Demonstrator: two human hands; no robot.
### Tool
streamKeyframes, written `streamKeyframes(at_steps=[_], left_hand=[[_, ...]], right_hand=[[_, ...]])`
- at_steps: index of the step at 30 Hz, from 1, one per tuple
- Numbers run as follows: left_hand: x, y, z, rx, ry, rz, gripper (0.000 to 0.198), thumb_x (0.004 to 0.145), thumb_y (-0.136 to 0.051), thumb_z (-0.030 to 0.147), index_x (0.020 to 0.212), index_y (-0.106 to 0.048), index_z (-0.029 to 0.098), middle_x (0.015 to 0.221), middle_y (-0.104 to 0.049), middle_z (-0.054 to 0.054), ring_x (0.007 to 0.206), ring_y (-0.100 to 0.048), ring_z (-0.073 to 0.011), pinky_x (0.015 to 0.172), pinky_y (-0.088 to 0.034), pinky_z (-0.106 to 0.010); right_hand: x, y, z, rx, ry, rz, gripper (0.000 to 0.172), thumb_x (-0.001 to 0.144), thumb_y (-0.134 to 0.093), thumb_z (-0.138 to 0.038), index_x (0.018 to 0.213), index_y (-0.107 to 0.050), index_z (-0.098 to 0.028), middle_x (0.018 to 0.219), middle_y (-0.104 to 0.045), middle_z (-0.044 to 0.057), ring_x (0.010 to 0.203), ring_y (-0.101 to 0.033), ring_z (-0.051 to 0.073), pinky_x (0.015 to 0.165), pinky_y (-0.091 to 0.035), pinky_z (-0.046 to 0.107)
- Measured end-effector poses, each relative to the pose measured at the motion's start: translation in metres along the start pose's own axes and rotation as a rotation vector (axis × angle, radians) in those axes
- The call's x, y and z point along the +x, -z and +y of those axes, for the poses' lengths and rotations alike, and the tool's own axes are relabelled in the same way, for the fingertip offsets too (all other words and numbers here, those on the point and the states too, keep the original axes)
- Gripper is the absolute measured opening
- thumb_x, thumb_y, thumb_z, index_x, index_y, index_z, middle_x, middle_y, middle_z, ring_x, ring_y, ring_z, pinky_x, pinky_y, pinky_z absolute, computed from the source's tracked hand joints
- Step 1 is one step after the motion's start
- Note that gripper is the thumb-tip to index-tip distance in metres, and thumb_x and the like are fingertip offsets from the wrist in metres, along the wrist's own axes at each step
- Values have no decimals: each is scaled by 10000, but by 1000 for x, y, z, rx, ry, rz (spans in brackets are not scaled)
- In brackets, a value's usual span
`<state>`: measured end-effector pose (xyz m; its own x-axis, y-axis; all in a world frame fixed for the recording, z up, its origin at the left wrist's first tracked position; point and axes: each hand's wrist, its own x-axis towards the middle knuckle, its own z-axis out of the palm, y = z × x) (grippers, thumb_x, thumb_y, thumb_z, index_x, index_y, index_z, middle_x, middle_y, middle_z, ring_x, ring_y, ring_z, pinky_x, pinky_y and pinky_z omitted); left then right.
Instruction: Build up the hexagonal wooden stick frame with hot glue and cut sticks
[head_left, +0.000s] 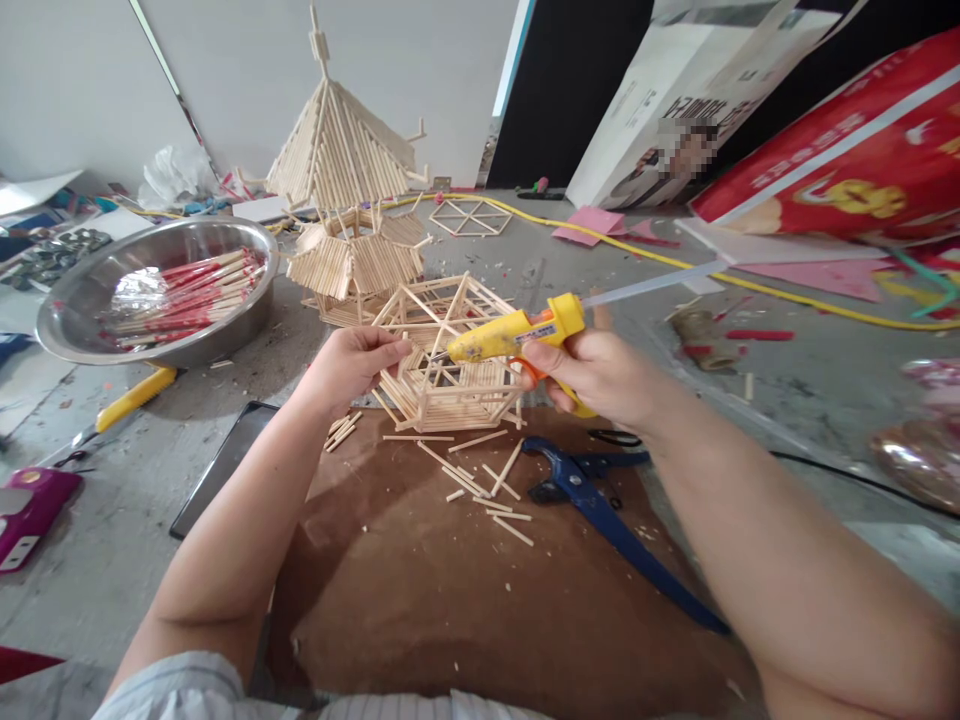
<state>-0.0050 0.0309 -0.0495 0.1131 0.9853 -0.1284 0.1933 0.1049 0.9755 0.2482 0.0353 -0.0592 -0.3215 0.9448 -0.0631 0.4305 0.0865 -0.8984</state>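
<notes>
My right hand (574,365) is wrapped round a yellow glue gun (491,336) with a clear glue stick in its back. The nozzle points left, over a wooden stick frame (465,408) with several sides. My left hand (367,360) pinches at the frame's left side, close to the nozzle; what its fingertips hold is too small to make out. Behind the frame stands a stick pavilion with a lower roof (360,260) and a tall pointed roof (337,145). Loose cut sticks (469,480) lie in front of the frame on a brown board (450,620).
A steel bowl (259,320) with packaged sticks is at left, near a yellow-handled knife (135,398), a dark tablet-like object (221,470) and a magenta power strip (34,510). Blue cutters (615,530) lie at right. A yellow cord (645,248) crosses behind; bags (847,150) stand back right.
</notes>
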Motion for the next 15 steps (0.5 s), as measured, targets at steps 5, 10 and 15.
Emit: streamKeyframes(at_steps=[5, 10, 15], left_hand=[[-1, 0, 2, 1, -9, 3, 169, 709, -622, 262, 633, -556, 126, 475, -469, 50, 331, -289, -1, 343, -149, -181], [-3, 0, 5, -3, -26, -7, 175, 697, -629, 273, 632, -560, 125, 495, -488, 43, 339, -303, -1, 344, -157, -181], [-6, 0, 9, -22, -34, -7, 179, 685, -635, 270, 623, -551, 125, 502, -504, 37, 328, -298, 3, 342, -152, -182]], right_hand=[[-2, 2, -1, -61, -9, 48, 393, 766, -494, -548, 628, -558, -185, 620, -579, 28, 367, -431, 61, 355, -326, 227], [-18, 21, -15, 131, 2, 226, 357, 751, -539, -523, 794, -551, -169, 745, -612, 46, 390, -443, 47, 369, -349, 211], [-32, 64, 7, 255, -122, 545, 300, 796, -505, -471, 862, -519, -179, 701, -611, 51, 378, -481, 74, 399, -378, 221]])
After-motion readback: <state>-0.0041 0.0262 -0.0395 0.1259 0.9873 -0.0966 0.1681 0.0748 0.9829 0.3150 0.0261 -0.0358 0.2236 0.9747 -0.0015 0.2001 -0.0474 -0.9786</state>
